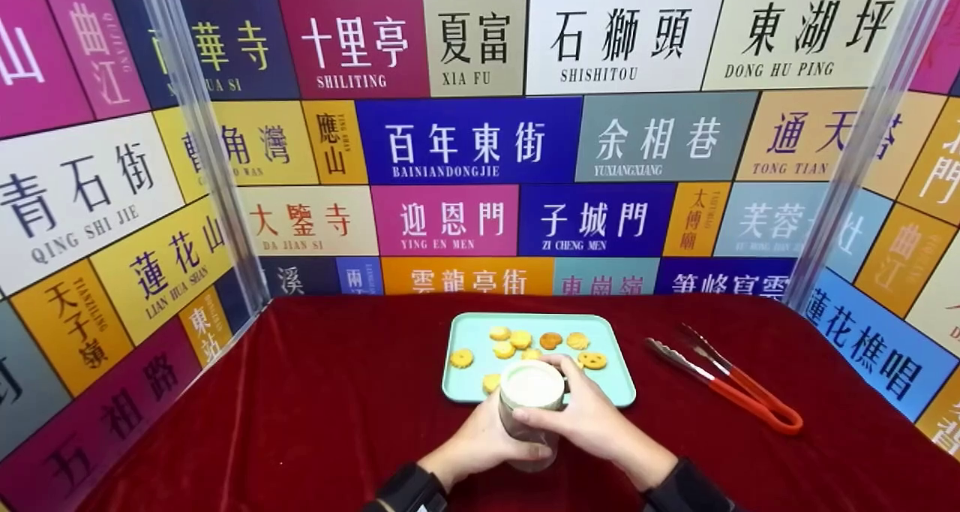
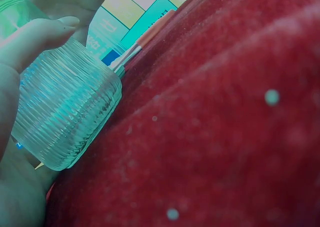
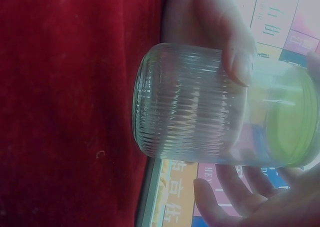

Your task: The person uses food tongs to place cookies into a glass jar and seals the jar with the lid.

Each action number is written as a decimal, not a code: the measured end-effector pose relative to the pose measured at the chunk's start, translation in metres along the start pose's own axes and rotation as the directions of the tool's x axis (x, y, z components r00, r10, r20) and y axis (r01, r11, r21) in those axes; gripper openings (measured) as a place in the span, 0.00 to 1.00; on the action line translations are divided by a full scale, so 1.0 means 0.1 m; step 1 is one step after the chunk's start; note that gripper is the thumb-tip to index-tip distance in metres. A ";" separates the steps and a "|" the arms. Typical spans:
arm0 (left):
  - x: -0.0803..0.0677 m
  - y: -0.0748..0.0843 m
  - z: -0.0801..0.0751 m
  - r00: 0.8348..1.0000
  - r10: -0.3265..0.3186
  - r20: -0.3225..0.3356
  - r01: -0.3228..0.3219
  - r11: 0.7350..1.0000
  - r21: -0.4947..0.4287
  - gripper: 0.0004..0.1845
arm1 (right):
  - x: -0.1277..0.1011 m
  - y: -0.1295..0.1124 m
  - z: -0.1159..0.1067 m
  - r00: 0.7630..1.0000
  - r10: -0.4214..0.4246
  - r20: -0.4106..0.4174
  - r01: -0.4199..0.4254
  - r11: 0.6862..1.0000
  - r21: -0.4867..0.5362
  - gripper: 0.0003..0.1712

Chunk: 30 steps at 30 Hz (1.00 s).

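A clear ribbed glass jar (image 1: 529, 429) with a pale green lid (image 1: 532, 383) stands between both hands, close to the near side of the tray. My left hand (image 1: 484, 435) grips the jar's body from the left, its thumb across the front. Higher up, my right hand (image 1: 589, 414) holds the jar around its upper part near the lid, thumb in front and fingers behind. The ribbed glass (image 2: 70, 102) fills the left wrist view. In the right wrist view the jar (image 3: 185, 102) lies sideways across the picture, and no contents can be made out.
A mint-green tray (image 1: 457, 388) holds several small cookies (image 1: 520, 338), some partly hidden behind the hands. To its right lie metal tongs with red handles (image 1: 750, 403). Dark red cloth (image 1: 337, 392) covers the table, with colourful sign-printed walls (image 1: 465, 140) around it.
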State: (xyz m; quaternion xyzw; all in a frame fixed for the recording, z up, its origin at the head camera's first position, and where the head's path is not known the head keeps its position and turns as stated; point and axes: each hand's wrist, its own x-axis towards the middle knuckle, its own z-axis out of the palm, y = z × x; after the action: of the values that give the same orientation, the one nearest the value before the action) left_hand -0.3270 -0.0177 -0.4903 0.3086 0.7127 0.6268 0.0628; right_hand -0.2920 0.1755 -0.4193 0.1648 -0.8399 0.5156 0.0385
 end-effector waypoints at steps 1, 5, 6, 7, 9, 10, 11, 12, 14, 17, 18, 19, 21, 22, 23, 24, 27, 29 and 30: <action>0.00 0.00 0.00 1.000 -0.001 0.000 0.001 1.000 0.002 0.49 | 0.00 0.00 -0.01 1.000 -0.001 0.004 0.001 1.000 0.000 0.48; 0.00 0.00 0.00 1.000 0.001 -0.002 -0.001 1.000 0.010 0.49 | 0.00 0.01 -0.05 0.999 -0.004 0.041 0.003 1.000 0.018 0.47; 0.00 0.00 0.00 1.000 0.003 -0.004 -0.003 1.000 0.012 0.49 | 0.00 0.02 -0.07 0.999 -0.004 0.054 0.003 1.000 0.025 0.46; 0.00 0.00 0.00 1.000 0.003 -0.006 -0.003 1.000 0.016 0.49 | 0.01 0.03 -0.08 0.998 -0.004 0.068 0.002 0.999 0.035 0.46; 0.00 0.00 0.00 1.000 0.006 -0.010 -0.006 1.000 0.018 0.49 | 0.01 0.04 -0.11 0.995 -0.001 0.097 -0.005 0.998 0.064 0.45; -0.01 0.01 0.00 1.000 0.006 -0.011 -0.006 1.000 0.019 0.49 | 0.02 0.05 -0.12 0.994 0.001 0.112 -0.010 0.997 0.077 0.45; 0.00 0.01 0.00 1.000 0.007 -0.011 -0.007 1.000 0.017 0.49 | 0.02 0.06 -0.13 0.992 0.002 0.125 -0.013 0.996 0.088 0.45; -0.01 0.01 0.00 1.000 0.007 -0.012 -0.007 1.000 0.017 0.49 | 0.02 0.06 -0.13 0.991 0.004 0.135 -0.017 0.995 0.095 0.45; -0.01 0.01 0.00 1.000 0.006 -0.012 -0.006 1.000 0.016 0.49 | 0.02 0.07 -0.14 0.989 0.005 0.147 -0.020 0.995 0.102 0.46; -0.01 0.00 0.00 1.000 0.004 -0.011 -0.004 1.000 0.019 0.50 | 0.02 0.06 -0.14 0.990 0.007 0.141 -0.022 0.995 0.101 0.48; -0.01 0.00 0.00 1.000 0.004 -0.009 -0.004 1.000 0.020 0.50 | 0.02 0.06 -0.13 0.991 0.006 0.131 -0.019 0.995 0.097 0.49; -0.01 -0.01 0.00 1.000 0.005 -0.007 -0.005 1.000 0.022 0.50 | 0.01 0.05 -0.12 0.993 0.005 0.119 -0.016 0.996 0.090 0.50; 0.00 -0.01 0.00 1.000 0.014 0.002 -0.014 1.000 0.019 0.50 | 0.01 0.03 -0.09 0.996 0.004 0.086 -0.010 0.998 0.068 0.53; 0.00 -0.02 0.00 1.000 0.019 0.007 -0.019 1.000 0.017 0.50 | 0.01 0.02 -0.07 0.998 0.008 0.066 -0.011 0.999 0.051 0.54; 0.01 -0.02 0.00 1.000 0.023 0.011 -0.023 1.000 0.014 0.50 | 0.00 0.01 -0.05 0.999 0.010 0.043 -0.011 0.999 0.034 0.55; 0.01 -0.03 0.00 1.000 0.027 0.014 -0.027 0.999 0.017 0.50 | -0.01 0.00 -0.03 1.000 0.015 0.022 -0.016 1.000 0.016 0.56; 0.02 -0.03 0.00 0.999 0.026 0.018 -0.027 0.999 0.019 0.49 | -0.03 -0.03 0.03 0.998 0.043 -0.045 -0.044 0.999 -0.028 0.56; 0.02 -0.04 0.00 1.000 0.027 0.014 -0.027 0.999 0.023 0.49 | -0.03 -0.04 0.05 0.996 0.053 -0.077 -0.056 0.998 -0.039 0.54; 0.02 -0.03 0.00 1.000 0.024 0.012 -0.024 0.999 0.024 0.49 | -0.04 -0.04 0.06 0.995 0.055 -0.087 -0.059 0.997 -0.042 0.53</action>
State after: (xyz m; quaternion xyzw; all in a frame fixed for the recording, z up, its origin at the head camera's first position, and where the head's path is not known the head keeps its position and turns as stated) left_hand -0.3299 -0.0167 -0.4927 0.3215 0.7160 0.6171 0.0559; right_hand -0.2867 0.1694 -0.4193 0.1176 -0.8532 0.5041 0.0635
